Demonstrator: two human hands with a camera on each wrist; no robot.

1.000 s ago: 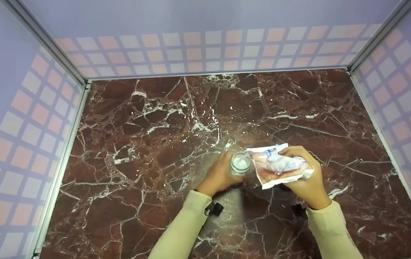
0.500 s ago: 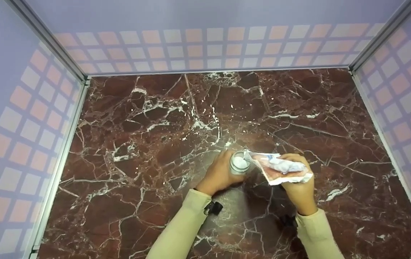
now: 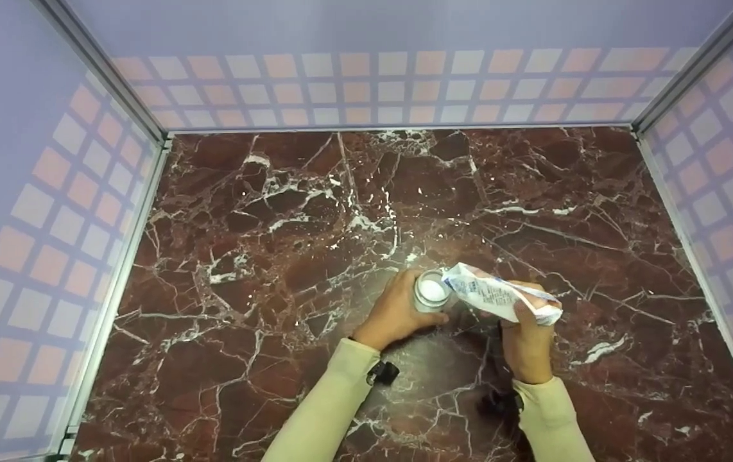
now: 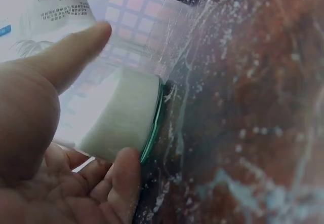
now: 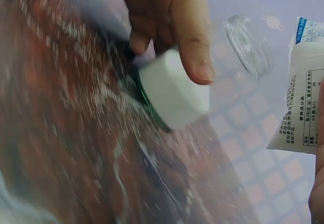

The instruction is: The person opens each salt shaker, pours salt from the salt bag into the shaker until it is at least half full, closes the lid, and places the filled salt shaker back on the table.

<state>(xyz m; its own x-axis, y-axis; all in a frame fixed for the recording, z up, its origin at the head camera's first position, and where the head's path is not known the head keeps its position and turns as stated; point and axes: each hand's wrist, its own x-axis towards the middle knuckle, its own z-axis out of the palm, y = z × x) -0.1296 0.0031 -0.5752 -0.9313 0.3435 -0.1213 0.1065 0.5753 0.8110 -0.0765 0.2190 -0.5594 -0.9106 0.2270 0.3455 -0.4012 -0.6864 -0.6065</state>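
Note:
My left hand [image 3: 395,311] holds a small clear glass jar [image 3: 423,307] upright on the marbled tabletop, its fingers round the side. White powder or grains [image 4: 126,110] fill the lower part of the jar, heaped higher on one side in the left wrist view; the upper glass is bare. My right hand [image 3: 529,343] grips a soft white plastic bag [image 3: 485,295] printed with small text, just right of the jar. The bag lies tilted, its narrow end close to the jar's mouth. A printed table shows on the bag [image 5: 305,100] in the right wrist view.
White specks [image 3: 387,208] are strewn over the dark red marbled tabletop [image 3: 225,359], mostly beyond the jar. Panels with pink and white squares [image 3: 392,90] close off the back and both sides. A black wrist camera [image 3: 384,373] sits on the left wrist.
The bag has turned and tipped, so its printed text side now faces up and its narrow end is at the jar. My right hand has rolled and drawn inward. My left hand stays on the jar.

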